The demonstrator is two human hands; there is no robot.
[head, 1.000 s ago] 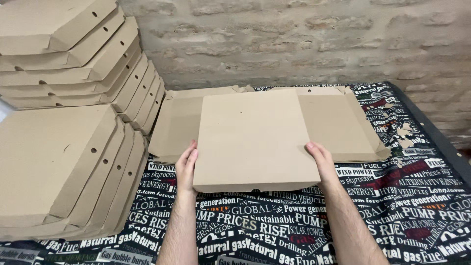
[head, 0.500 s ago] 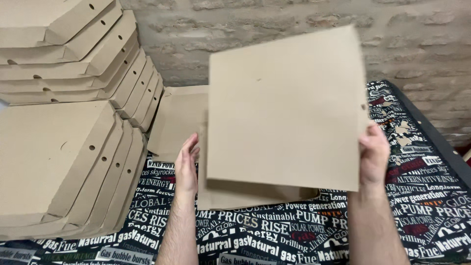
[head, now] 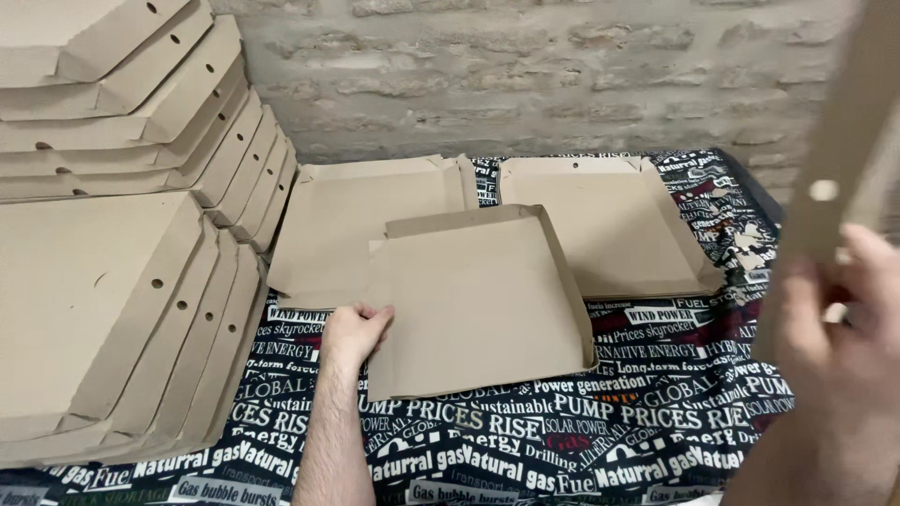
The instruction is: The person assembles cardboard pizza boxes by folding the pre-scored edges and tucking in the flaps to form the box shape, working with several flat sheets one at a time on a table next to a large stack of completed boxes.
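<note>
On the desk (head: pixel 581 440), draped in black cloth with white and red lettering, a brown cardboard tray (head: pixel 478 305) lies flat; the left hand (head: pixel 354 330) pinches its left edge. The right hand (head: pixel 844 319), blurred near the camera, grips a raised cardboard sheet (head: pixel 848 131). Stacked tan boxes (head: pixel 122 234) stand left.

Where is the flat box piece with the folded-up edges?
In the head view the box tray lies mid-table on the printed cloth, the left hand at its left edge, overlapping two flat cardboard sheets behind.
</note>
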